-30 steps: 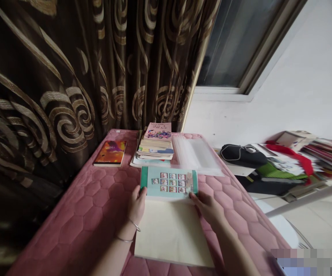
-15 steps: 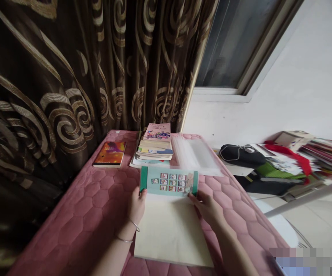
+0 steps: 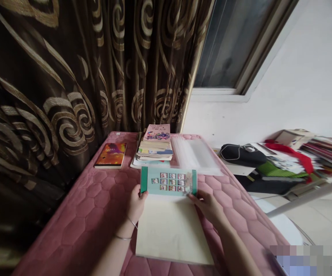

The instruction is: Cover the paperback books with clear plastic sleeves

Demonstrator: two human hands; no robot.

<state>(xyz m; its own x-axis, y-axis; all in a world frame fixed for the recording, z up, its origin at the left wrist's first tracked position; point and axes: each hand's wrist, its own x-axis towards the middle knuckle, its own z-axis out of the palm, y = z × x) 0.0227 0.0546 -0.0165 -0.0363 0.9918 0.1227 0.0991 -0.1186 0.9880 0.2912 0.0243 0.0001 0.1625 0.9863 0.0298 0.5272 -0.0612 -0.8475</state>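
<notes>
A teal-green book (image 3: 173, 181) with rows of small pictures on its cover is tilted up in front of me. My left hand (image 3: 137, 203) pinches its left edge, thumb on the cover. On the opposite edge my right hand (image 3: 208, 207) grips it the same way. Below the teal cover, between my forearms, lies a blank cream page or board (image 3: 174, 234); whether it belongs to the same book I cannot tell. Just beyond stands a stack of books (image 3: 156, 147) with a pink one on top. Clear plastic sheets (image 3: 196, 155) lie to its right.
An orange and purple book (image 3: 110, 155) lies at the far left of the pink quilted surface (image 3: 96, 214). Patterned dark curtains (image 3: 68, 96) hang along the left and back. At right are a black pouch (image 3: 242, 154), a red strip (image 3: 292, 153) and piled papers.
The view has shifted very slightly. Both hands keep the same hold on the teal book, which has barely moved.
</notes>
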